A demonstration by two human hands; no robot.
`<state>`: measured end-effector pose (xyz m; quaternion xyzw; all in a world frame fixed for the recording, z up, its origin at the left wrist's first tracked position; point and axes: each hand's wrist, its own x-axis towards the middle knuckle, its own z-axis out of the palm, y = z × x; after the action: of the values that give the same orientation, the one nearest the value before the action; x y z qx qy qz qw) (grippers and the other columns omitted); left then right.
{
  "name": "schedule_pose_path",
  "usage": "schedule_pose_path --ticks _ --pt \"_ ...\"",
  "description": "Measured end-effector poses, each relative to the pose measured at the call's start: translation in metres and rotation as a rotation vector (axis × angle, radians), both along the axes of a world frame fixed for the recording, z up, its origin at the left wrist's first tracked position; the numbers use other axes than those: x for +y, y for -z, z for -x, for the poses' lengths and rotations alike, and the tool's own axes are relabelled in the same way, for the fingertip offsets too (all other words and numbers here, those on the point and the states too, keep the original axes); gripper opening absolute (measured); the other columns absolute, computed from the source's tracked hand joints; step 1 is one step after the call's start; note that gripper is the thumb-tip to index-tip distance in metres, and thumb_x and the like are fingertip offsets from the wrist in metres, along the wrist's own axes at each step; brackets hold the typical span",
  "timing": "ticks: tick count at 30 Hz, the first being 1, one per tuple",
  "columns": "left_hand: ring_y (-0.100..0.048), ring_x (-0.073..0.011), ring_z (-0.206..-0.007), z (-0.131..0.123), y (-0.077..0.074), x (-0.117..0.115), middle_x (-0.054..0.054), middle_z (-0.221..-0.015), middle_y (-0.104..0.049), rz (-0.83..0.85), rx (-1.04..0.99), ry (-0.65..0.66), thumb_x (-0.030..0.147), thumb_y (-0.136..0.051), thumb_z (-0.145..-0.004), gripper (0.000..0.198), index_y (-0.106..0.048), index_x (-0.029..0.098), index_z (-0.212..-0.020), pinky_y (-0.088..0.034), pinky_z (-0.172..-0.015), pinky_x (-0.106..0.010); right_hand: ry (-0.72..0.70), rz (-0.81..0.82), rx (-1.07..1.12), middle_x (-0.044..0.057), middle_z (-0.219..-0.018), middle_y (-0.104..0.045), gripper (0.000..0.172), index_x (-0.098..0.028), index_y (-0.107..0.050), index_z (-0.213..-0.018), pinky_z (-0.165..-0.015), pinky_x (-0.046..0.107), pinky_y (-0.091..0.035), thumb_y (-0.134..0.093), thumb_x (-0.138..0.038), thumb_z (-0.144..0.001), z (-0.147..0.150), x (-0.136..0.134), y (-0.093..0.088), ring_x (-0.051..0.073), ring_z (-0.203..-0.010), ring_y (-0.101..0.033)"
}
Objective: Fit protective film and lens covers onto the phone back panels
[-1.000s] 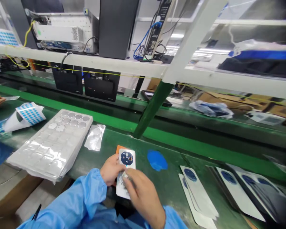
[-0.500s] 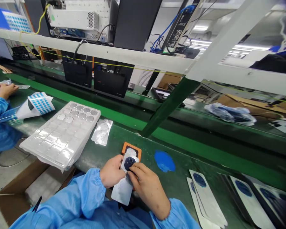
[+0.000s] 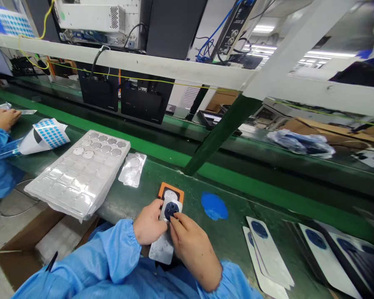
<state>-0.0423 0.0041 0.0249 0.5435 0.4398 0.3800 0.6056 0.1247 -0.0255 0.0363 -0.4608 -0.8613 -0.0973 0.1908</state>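
Observation:
My left hand (image 3: 149, 222) grips the left edge of a white phone back cover (image 3: 163, 243) with a dark round camera ring (image 3: 171, 209) near its top. My right hand (image 3: 193, 249) is closed on the cover's right side, fingertips pinching beside the camera ring. The cover lies over an orange jig (image 3: 171, 192) on the green bench (image 3: 137, 195). Both sleeves are light blue.
A clear blister tray (image 3: 77, 174) with round lenses lies at left, a small clear strip (image 3: 132, 169) beside it. A blue disc (image 3: 214, 205) sits right of the jig. More white covers (image 3: 268, 253) lie at right. Another person's hand (image 3: 6, 118) and dotted sticker sheet (image 3: 48, 133) are far left.
The cover was lowered from upright in my hands onto the orange jig, and my right fingers moved up to the camera ring. The view shifted slightly.

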Motion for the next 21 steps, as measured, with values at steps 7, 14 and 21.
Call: schedule_pose_path --ticks 7,14,21 --pt "-0.063 -0.0137 -0.068 -0.004 -0.005 -0.003 0.001 -0.082 -0.070 -0.064 0.130 0.006 0.001 -0.052 -0.069 0.053 -0.056 0.020 -0.118 -0.044 -0.058 -0.021 0.014 -0.003 -0.134 0.006 -0.089 -0.065 0.013 -0.018 -0.064 -0.085 -0.072 0.034 -0.044 -0.054 -0.012 -0.090 -0.002 -0.004 0.002 0.020 -0.079 -0.056" --pt "-0.065 -0.0172 -0.078 -0.005 -0.010 -0.003 0.001 -0.085 -0.071 -0.129 0.217 -0.021 0.005 -0.056 -0.068 0.047 -0.060 0.020 -0.112 -0.047 -0.069 -0.025 0.055 0.120 -0.014 0.004 -0.076 -0.061 0.021 -0.020 -0.060 -0.071 -0.065 0.031 -0.038 -0.049 -0.013 -0.088 0.005 0.010 -0.014 0.018 -0.069 -0.053" --pt "-0.065 -0.0170 -0.075 -0.007 0.002 -0.005 -0.002 -0.088 -0.071 0.108 -0.142 -0.012 0.003 -0.052 -0.065 0.052 -0.057 0.018 -0.115 -0.047 -0.063 -0.024 0.357 0.258 0.347 0.003 -0.073 -0.068 0.019 -0.021 -0.065 -0.078 -0.063 0.029 -0.043 -0.047 -0.027 -0.082 -0.085 0.065 -0.051 0.019 -0.067 -0.060"
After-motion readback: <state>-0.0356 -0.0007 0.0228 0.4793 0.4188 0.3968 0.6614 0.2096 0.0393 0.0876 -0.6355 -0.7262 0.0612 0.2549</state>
